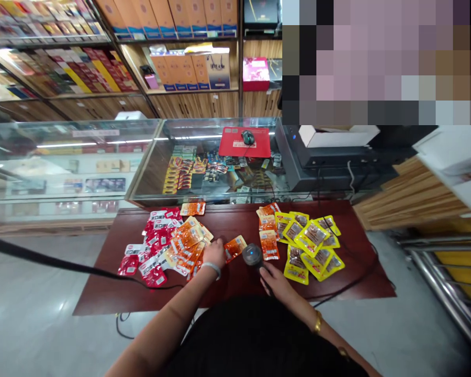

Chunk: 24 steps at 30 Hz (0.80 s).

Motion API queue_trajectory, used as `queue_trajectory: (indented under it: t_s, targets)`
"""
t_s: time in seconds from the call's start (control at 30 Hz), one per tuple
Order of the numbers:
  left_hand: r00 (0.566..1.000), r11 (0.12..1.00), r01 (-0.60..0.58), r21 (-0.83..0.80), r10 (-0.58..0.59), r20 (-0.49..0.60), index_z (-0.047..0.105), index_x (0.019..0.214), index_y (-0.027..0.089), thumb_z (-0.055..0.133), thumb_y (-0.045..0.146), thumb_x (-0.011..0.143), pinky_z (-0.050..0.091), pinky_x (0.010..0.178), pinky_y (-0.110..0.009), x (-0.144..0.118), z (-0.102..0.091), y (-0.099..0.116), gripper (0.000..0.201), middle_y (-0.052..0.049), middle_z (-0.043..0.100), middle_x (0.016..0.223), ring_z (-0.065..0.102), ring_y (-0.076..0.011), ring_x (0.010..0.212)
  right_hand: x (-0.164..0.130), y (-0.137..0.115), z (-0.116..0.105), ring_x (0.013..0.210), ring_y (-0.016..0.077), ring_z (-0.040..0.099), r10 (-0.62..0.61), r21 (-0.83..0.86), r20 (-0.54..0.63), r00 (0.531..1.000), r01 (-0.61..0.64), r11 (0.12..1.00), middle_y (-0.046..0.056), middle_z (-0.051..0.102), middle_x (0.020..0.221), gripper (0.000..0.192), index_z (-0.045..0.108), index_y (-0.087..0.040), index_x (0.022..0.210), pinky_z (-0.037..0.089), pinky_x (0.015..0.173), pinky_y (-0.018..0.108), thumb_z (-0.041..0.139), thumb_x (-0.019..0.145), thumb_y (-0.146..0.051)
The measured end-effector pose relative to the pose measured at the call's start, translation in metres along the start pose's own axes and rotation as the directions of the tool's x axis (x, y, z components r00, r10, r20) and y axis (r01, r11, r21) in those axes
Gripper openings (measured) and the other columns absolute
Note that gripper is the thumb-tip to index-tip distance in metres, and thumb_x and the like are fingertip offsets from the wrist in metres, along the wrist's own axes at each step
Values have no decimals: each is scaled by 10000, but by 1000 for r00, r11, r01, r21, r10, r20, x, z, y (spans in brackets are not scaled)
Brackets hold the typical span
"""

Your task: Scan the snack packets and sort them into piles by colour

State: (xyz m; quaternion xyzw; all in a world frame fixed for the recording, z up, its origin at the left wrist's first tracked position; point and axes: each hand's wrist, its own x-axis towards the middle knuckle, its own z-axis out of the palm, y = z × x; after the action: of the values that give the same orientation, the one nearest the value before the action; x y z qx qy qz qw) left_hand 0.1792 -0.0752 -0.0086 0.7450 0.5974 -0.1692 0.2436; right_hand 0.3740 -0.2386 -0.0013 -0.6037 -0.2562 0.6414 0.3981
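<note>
Ahead of you stands a glass display counter [204, 157] with small packaged goods laid out inside it. On its top lies a red mouse pad [245, 142] with a dark computer mouse [247, 137] resting on it. Just to the right you see a dark grey machine [322, 167] carrying an open white box [337, 136]. Further right, a stack of wooden slats [412, 196] sits beneath a white board [453, 165]. Behind the counter, wooden shelves [196, 97] hold rows of orange cartons [180, 70] and a pink box [256, 73]. To your left, angled racks [55, 68] show many coloured packs. At lower right runs a metal railing [447, 283].
</note>
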Motion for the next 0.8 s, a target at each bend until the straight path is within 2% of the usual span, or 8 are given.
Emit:
queue_trajectory:
  t_s: [0.1, 0.2, 0.4, 0.5, 0.6, 0.63, 0.7, 0.8]
  targets:
    - [995, 983, 31, -182, -14, 96, 506, 1096, 183, 630, 330, 810, 436, 781, -279, 6, 9, 6, 344, -85, 686, 991, 653, -209, 922, -3, -7, -2, 363, 86, 351, 7, 57, -45, 999, -4, 998, -119, 397, 455, 662, 512, -187, 1170, 270, 367, 196, 562, 758, -702]
    - [998, 946, -22, -324, 42, 53, 512, 1039, 193, 652, 339, 796, 423, 717, -246, 8, 20, 10, 315, -52, 696, 944, 657, -176, 856, -7, -15, -3, 362, 82, 348, 17, 113, -68, 998, -9, 994, -117, 396, 462, 615, 526, -201, 1062, 274, 372, 200, 584, 729, -714]
    - [994, 902, -92, -422, 107, 11, 533, 970, 184, 717, 356, 740, 416, 683, -236, 11, 32, 23, 341, -28, 691, 869, 650, -162, 796, -11, -21, -7, 358, 67, 321, -34, 151, -57, 998, 43, 988, -103, 420, 492, 521, 489, -216, 869, 272, 372, 210, 558, 751, -719]
    - [985, 815, -133, -565, 173, 17, 538, 955, 185, 706, 307, 747, 448, 711, -239, 8, 33, 42, 294, -20, 693, 871, 643, -148, 793, -12, -19, -9, 360, 69, 323, -11, 177, -72, 997, 24, 984, -104, 414, 496, 515, 469, -224, 858, 261, 371, 208, 570, 741, -716]
    - [946, 675, -223, -703, 325, 13, 536, 1067, 183, 698, 218, 741, 481, 796, -260, 0, 31, 58, 366, -38, 693, 988, 642, -148, 877, -14, -19, -10, 367, 68, 327, -11, 185, -58, 998, 21, 982, -107, 404, 500, 492, 473, -223, 875, 255, 376, 202, 580, 756, -688]
    - [934, 666, -246, -705, 356, 10, 532, 1114, 181, 706, 205, 730, 482, 833, -274, -4, 28, 59, 422, -51, 685, 1032, 638, -158, 918, -14, -20, -9, 369, 67, 328, -14, 178, -52, 999, 23, 984, -106, 405, 501, 484, 482, -219, 885, 254, 377, 201, 577, 765, -678]
    - [940, 768, -264, -583, 341, 24, 541, 1162, 178, 740, 221, 694, 462, 912, -316, -14, 21, 50, 510, -79, 659, 1098, 611, -199, 1015, -15, -23, -7, 373, 69, 332, -12, 155, -49, 999, 20, 988, -104, 410, 502, 483, 503, -212, 934, 254, 378, 198, 575, 775, -663]
    - [984, 977, -175, -121, 176, 0, 559, 1191, 170, 754, 276, 669, 389, 1000, -397, -35, 10, 15, 567, -132, 573, 1233, 498, -300, 1182, -14, -24, -3, 380, 72, 343, 17, 125, -47, 999, -11, 992, -103, 421, 507, 541, 520, -205, 1050, 264, 381, 196, 594, 762, -656]
